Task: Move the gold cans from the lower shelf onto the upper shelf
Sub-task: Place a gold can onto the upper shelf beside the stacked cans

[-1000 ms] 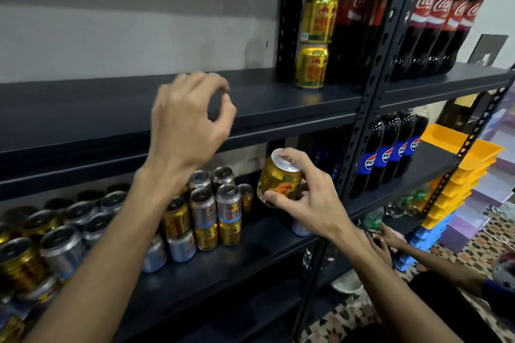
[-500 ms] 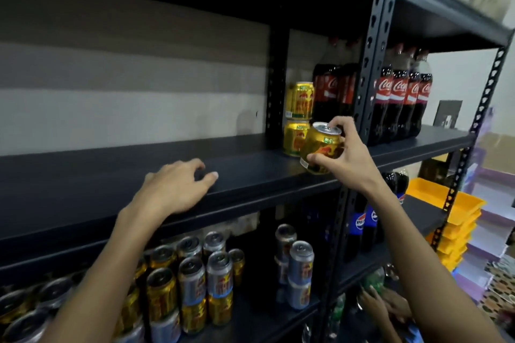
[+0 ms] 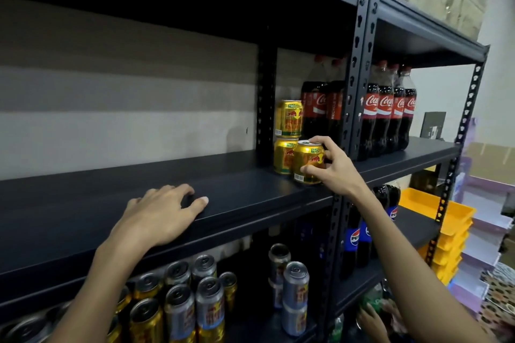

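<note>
Shelving of dark metal fills the view, seen from the head of a person who reaches into it with both bare arms. The upper shelf (image 3: 111,203) runs broad and mostly bare beneath both hands. Below the hands, the lower shelf (image 3: 248,324) carries a crowd of upright drink cans, gold ones (image 3: 146,320) mixed with silver-blue cans (image 3: 296,284). Just beyond the right hand (image 3: 333,168), towards the back, stand tall cola bottles (image 3: 384,108) with red labels. They wall off that end, which is probably why the gold stock gathers right beside them.

The left hand (image 3: 161,214) lies palm down on the front edge of the upper shelf, fingers relaxed and spread, holding nothing. It probably steadies the person during the reach.

The right hand grasps a gold can (image 3: 306,161), thumb low on the front and fingers curled round the far side near the rim. The can is upright at the front of the upper shelf, its base on the board or just above it; which one cannot be told. It sits just beside a stacked pair of gold cans (image 3: 287,136) on the thumb side of the hand, apparently to start a row in front of them. The side grip likely keeps it level while it is set down. Gold cans remain below, so the task looks far from finished.
</note>
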